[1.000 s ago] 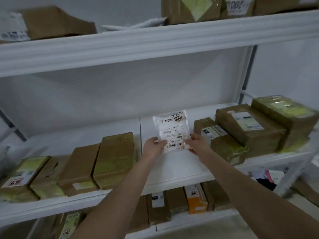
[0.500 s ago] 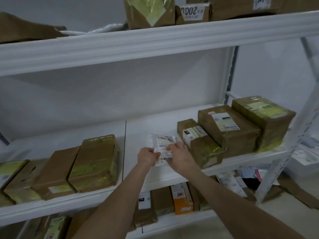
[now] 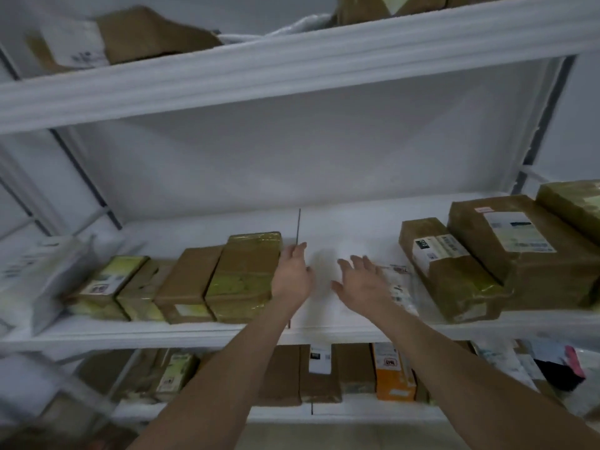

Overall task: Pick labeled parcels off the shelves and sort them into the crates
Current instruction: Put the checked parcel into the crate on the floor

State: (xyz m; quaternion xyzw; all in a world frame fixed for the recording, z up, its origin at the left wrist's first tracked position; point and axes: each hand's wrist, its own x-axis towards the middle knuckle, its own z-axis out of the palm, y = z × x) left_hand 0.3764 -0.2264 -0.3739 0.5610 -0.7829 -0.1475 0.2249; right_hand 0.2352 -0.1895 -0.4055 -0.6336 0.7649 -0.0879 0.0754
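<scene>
Your fingers (image 3: 355, 263) are spread out and hold nothing, with your left hand (image 3: 293, 277) and right hand (image 3: 363, 284) over the white shelf (image 3: 341, 228). The small white parcel (image 3: 401, 287) lies flat on that shelf by your right hand, just beside the brown boxes (image 3: 454, 271).

white labeled pouch (image 3: 402, 290) | flat on middle shelf (image 3: 341, 228) | just beside brown taped parcel (image 3: 454, 280)

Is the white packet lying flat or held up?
Lying flat: the packet rests on the shelf by the open right hand, no fingers round it.
</scene>
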